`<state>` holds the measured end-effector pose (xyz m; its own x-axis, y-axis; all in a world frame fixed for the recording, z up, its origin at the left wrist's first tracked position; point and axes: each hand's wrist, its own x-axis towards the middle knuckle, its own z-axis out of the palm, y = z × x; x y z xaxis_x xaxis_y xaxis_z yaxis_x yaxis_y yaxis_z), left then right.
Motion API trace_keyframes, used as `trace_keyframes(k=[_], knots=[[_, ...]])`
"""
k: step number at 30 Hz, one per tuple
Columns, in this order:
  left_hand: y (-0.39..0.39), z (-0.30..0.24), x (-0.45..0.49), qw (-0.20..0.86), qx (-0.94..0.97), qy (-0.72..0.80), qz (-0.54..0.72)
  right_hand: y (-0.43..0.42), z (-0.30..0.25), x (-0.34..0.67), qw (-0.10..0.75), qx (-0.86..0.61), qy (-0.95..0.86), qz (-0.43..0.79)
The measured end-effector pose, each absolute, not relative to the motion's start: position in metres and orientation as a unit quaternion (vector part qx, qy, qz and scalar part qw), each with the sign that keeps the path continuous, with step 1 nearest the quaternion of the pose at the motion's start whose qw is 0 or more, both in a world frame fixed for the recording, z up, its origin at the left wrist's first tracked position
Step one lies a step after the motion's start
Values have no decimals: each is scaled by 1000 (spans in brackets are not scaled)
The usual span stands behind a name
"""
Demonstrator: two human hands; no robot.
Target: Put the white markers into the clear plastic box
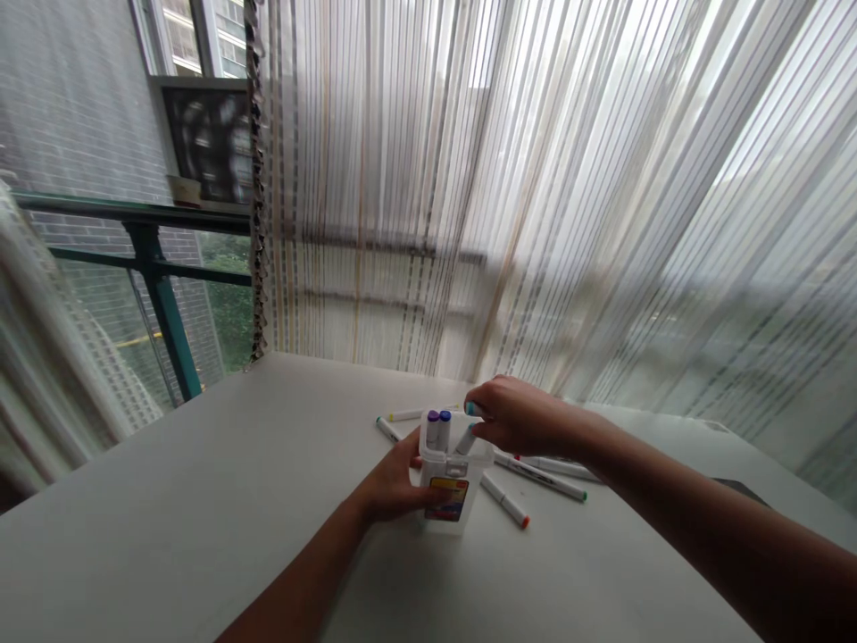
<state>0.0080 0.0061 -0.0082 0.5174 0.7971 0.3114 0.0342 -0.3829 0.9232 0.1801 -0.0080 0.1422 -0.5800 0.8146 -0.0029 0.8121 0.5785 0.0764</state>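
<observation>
A clear plastic box [445, 525] with a coloured label stands upright on the white table. My left hand [395, 478] is wrapped round its left side, thumb across the front near the label. Inside the box stand a purple-capped marker [432, 430] and a blue-capped marker [445, 431]. My right hand [505, 415] is closed at the box's right rim. A teal-tipped marker [467, 438] leans at the opening under its fingers. Another light-blue marker end [472, 408] pokes out from the same hand; its length is hidden by the fingers.
Right of the box lie an orange-tipped marker [507, 502], a green-tipped marker [545, 478] and others. Behind it on the left are a green-tipped marker [386, 429] and a yellow-tipped marker [405, 414]. A dark flat object [740, 490] lies far right. Striped curtains [402, 223] hang behind the table [201, 500].
</observation>
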Motion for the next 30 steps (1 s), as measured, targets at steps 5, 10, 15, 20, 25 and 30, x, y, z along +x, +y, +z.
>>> trace_keyframes(k=[5,10,15,20,25,30], knots=[[6,-7,8,486,721,281,407,-3,145,165,91,449,884,92],[8,-8,8,498,718,258,411,-8,146,153,150,446,876,108],[9,-11,8,499,713,261,418,-10,146,149,182,414,887,97],[8,-11,9,502,710,265,417,-9,150,152,169,421,889,67],[8,-11,9,494,715,272,413,-10,150,150,208,422,880,56],[7,-10,9,501,714,271,409,-8,154,150,210,406,889,38]])
